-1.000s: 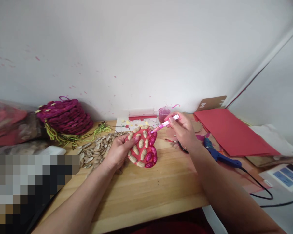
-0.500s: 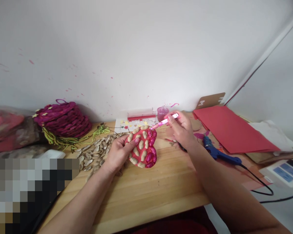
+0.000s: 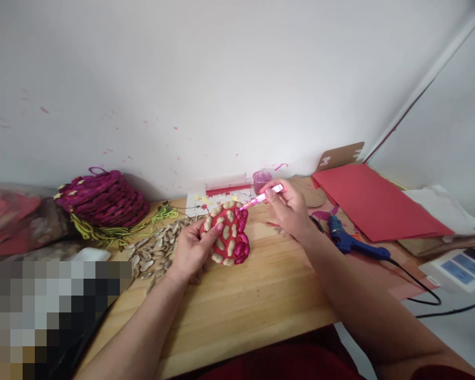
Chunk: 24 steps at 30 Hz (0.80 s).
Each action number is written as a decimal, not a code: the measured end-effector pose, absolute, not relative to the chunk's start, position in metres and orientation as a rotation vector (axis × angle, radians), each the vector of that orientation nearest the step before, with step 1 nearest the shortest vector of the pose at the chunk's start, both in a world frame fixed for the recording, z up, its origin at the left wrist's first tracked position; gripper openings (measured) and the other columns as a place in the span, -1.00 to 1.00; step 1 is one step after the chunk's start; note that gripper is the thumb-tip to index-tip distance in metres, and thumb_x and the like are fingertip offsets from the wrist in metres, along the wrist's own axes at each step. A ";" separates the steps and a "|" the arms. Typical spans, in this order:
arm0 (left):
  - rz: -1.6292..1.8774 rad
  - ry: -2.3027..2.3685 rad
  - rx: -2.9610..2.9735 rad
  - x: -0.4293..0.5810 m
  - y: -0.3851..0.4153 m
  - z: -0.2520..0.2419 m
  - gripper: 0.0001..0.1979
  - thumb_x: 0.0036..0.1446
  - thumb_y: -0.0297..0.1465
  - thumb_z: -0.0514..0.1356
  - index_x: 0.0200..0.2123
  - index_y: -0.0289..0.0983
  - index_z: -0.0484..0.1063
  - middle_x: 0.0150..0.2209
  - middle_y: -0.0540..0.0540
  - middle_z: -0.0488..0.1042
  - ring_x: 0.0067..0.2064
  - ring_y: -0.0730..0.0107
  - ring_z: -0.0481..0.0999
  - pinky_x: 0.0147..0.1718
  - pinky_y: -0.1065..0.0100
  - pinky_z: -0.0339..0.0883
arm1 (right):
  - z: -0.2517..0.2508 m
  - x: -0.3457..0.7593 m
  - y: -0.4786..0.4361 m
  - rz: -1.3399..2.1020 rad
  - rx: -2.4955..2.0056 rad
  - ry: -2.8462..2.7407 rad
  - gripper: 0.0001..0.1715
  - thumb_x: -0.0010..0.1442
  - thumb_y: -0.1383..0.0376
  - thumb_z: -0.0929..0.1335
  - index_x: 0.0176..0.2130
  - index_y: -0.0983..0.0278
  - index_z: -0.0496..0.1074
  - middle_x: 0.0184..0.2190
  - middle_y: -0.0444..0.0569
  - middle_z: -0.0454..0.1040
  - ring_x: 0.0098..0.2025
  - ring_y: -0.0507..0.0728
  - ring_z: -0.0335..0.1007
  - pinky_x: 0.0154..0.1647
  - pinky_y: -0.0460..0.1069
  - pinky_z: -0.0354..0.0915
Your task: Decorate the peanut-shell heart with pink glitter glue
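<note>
My left hand [image 3: 192, 248] grips the left edge of a red heart-shaped piece [image 3: 228, 234] studded with peanut shells, some of them painted glittery pink, and holds it tilted up off the wooden table [image 3: 245, 301]. My right hand [image 3: 291, 210] pinches a thin pink brush [image 3: 261, 198] whose tip touches the upper right of the heart. A small pink paint pot [image 3: 261, 181] stands just behind the brush, near the wall.
Loose peanut shells [image 3: 156, 248] lie left of the heart. A stack of magenta woven pieces [image 3: 103, 195] with green yarn sits at the back left. A blue glue gun [image 3: 350, 241] with cord, red paper sheets [image 3: 374, 203] and a white power strip [image 3: 457, 272] lie to the right.
Both hands and the heart have shifted slightly left and toward the wall in the picture. The brush stays at the heart's upper right edge.
</note>
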State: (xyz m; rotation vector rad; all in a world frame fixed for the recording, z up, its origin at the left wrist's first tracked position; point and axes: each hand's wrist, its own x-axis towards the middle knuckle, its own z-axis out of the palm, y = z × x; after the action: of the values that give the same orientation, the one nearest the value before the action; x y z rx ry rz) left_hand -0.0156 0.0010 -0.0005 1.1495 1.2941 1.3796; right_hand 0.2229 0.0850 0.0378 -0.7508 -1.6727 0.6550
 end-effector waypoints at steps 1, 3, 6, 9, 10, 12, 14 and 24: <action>1.394 1.322 1.180 -0.016 0.001 0.000 -0.62 -0.01 -0.09 0.54 -0.42 -0.27 0.57 -0.54 0.00 0.48 -0.55 0.41 0.36 -0.53 0.41 0.28 | 0.039 0.222 0.082 0.606 -0.755 -1.680 -0.61 0.42 -0.08 0.35 -0.18 0.18 0.48 -0.29 -0.06 0.54 -0.22 0.14 0.47 -0.16 0.04 0.37; 1.411 1.383 1.253 -0.017 -0.001 0.002 -0.64 0.02 -0.10 0.51 -0.42 -0.26 0.58 -0.54 0.02 0.45 -0.53 0.42 0.32 -0.51 0.41 0.25 | 0.042 0.220 0.076 0.541 -0.750 -1.704 -0.65 0.45 -0.02 0.34 -0.18 0.17 0.48 -0.23 -0.02 0.56 -0.16 0.17 0.49 -0.13 0.07 0.38; 1.418 1.466 1.350 -0.018 -0.003 0.004 -0.68 0.06 -0.13 0.48 -0.45 -0.24 0.57 -0.55 0.03 0.40 -0.51 0.41 0.27 -0.48 0.42 0.21 | 0.045 0.216 0.069 0.466 -0.703 -1.768 -0.76 0.47 0.10 0.32 -0.18 0.17 0.48 -0.23 0.00 0.58 -0.14 0.19 0.50 -0.09 0.11 0.37; 1.411 1.521 1.412 -0.017 -0.004 0.006 -0.73 0.09 -0.18 0.45 -0.45 -0.23 0.57 -0.54 0.02 0.39 -0.48 0.41 0.25 -0.47 0.43 0.20 | 0.044 0.212 0.067 0.363 -0.658 -1.813 -0.84 0.46 0.19 0.34 -0.18 0.16 0.49 -0.24 -0.01 0.59 -0.12 0.20 0.50 -0.03 0.14 0.35; 1.407 1.531 1.427 -0.017 -0.004 0.006 -0.74 0.10 -0.18 0.44 -0.45 -0.23 0.57 -0.54 0.03 0.38 -0.48 0.41 0.25 -0.46 0.43 0.20 | 0.043 0.211 0.067 0.341 -0.651 -1.825 -0.85 0.45 0.21 0.34 -0.18 0.16 0.49 -0.25 -0.01 0.59 -0.12 0.21 0.50 -0.02 0.16 0.36; 1.402 1.548 1.446 -0.016 -0.005 0.006 -0.73 0.12 -0.19 0.43 -0.48 -0.22 0.54 -0.56 0.04 0.35 -0.48 0.42 0.22 -0.48 0.43 0.17 | 0.041 0.209 0.067 0.314 -0.645 -1.845 -0.87 0.44 0.22 0.35 -0.18 0.16 0.50 -0.25 -0.01 0.59 -0.13 0.21 0.51 -0.02 0.17 0.36; 1.395 1.559 1.462 -0.015 -0.005 0.007 -0.71 0.14 -0.19 0.41 -0.50 -0.22 0.50 -0.57 0.05 0.32 -0.49 0.42 0.20 -0.48 0.43 0.16 | 0.040 0.208 0.066 0.297 -0.639 -1.848 -0.88 0.44 0.24 0.35 -0.18 0.15 0.50 -0.26 -0.01 0.60 -0.14 0.21 0.51 -0.03 0.17 0.37; 1.364 1.605 1.584 -0.017 -0.006 -0.001 -0.64 0.26 -0.13 0.32 -0.48 -0.23 0.44 -0.57 0.06 0.28 -0.49 0.43 0.20 -0.47 0.41 0.14 | 0.045 0.211 0.065 0.070 -0.619 -1.915 -0.92 0.39 0.34 0.37 -0.16 0.17 0.50 -0.28 -0.03 0.63 -0.12 0.22 0.52 0.00 0.18 0.34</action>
State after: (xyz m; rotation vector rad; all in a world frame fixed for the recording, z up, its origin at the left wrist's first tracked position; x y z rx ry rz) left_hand -0.0169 -0.0055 -0.0012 1.5845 1.6051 1.3644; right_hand 0.2109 0.0646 0.0450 -0.6191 -1.9149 0.0701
